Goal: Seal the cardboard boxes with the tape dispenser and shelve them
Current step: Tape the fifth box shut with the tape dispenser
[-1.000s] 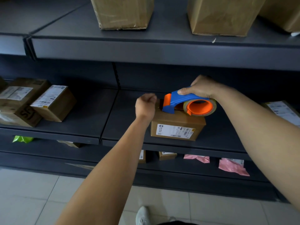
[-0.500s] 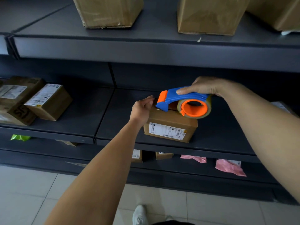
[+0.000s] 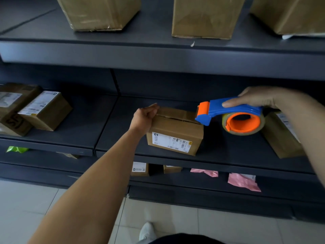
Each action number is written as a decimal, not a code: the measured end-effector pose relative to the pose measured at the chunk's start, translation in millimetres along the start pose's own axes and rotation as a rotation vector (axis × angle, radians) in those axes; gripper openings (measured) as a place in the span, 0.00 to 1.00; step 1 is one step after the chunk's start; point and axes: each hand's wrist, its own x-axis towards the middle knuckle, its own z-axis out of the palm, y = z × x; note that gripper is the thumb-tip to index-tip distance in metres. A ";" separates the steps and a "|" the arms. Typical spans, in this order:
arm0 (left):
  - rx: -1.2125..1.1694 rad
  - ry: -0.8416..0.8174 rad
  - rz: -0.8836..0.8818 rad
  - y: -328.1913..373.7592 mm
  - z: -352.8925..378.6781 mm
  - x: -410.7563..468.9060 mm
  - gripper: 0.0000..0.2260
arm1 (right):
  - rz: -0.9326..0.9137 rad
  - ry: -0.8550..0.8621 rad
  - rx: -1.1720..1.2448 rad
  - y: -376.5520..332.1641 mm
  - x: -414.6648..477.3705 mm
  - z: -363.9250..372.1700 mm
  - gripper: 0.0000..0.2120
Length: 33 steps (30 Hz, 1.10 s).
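A small cardboard box (image 3: 175,134) with a white label on its front sits on the middle shelf (image 3: 228,155). My left hand (image 3: 143,118) grips the box's upper left edge, fingers curled over it. My right hand (image 3: 260,98) holds the blue and orange tape dispenser (image 3: 230,115) by its handle. The dispenser's orange nose is at the box's top right edge, and the roll hangs to the right of the box.
Two labelled boxes (image 3: 44,110) lie at the left of the middle shelf, another box (image 3: 281,134) at the right. Large boxes (image 3: 202,16) stand on the upper shelf. The lower shelf holds small boxes (image 3: 140,169) and pink mailers (image 3: 242,181). Tiled floor and my shoe (image 3: 146,231) below.
The dispenser has travelled right across the box's top, from over its middle to its right edge. My left hand went from a fist by the box to gripping its left edge.
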 end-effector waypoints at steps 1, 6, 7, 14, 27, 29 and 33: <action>0.016 0.008 -0.003 -0.1 -0.5 -0.8 0.14 | -0.006 -0.005 0.019 4.0 -1.3 1.2 0.46; 0.112 0.037 -0.005 3.3 -1.8 -3.2 0.14 | 0.037 0.018 0.026 25.4 -12.3 -7.4 0.47; 0.127 0.034 -0.015 4.9 -1.0 -2.9 0.14 | 0.044 0.022 0.030 31.0 -14.7 -9.8 0.49; 0.177 0.035 -0.008 6.0 -1.6 -2.3 0.14 | 0.113 0.032 0.024 38.2 -18.9 8.1 0.35; 0.999 -0.110 0.172 46.3 49.6 -17.7 0.27 | 0.143 0.034 -0.021 38.2 -3.9 28.6 0.26; 0.955 -0.208 0.221 59.7 73.5 -23.8 0.25 | 0.146 0.043 -0.042 39.1 -2.9 28.5 0.25; 0.948 -0.348 0.278 68.0 92.9 -23.8 0.24 | 0.150 0.041 -0.044 42.7 -3.2 31.1 0.24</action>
